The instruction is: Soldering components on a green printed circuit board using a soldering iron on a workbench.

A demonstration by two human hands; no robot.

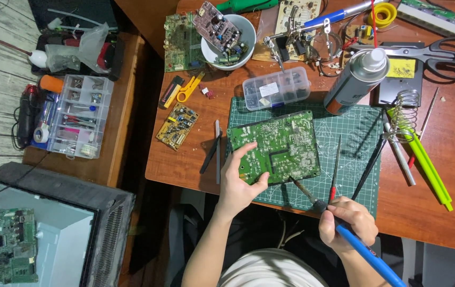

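Note:
A large green circuit board (280, 143) lies solder side up on a green cutting mat (344, 133). My left hand (240, 178) grips the board's near left corner, thumb on its front edge. My right hand (344, 223) holds a soldering iron with a blue handle (368, 255). The iron's dark tip (299, 187) touches the board's near edge. A thin red-handled tool (335, 170) lies on the mat just right of the board.
A spray can (356, 79), a clear parts box (276, 87), a white bowl holding a circuit board (227, 40), scissors (440, 56), a coiled iron stand (405, 106) and green pens (424, 162) crowd the wooden table. A small yellow board (177, 126) and tweezers (214, 151) lie left.

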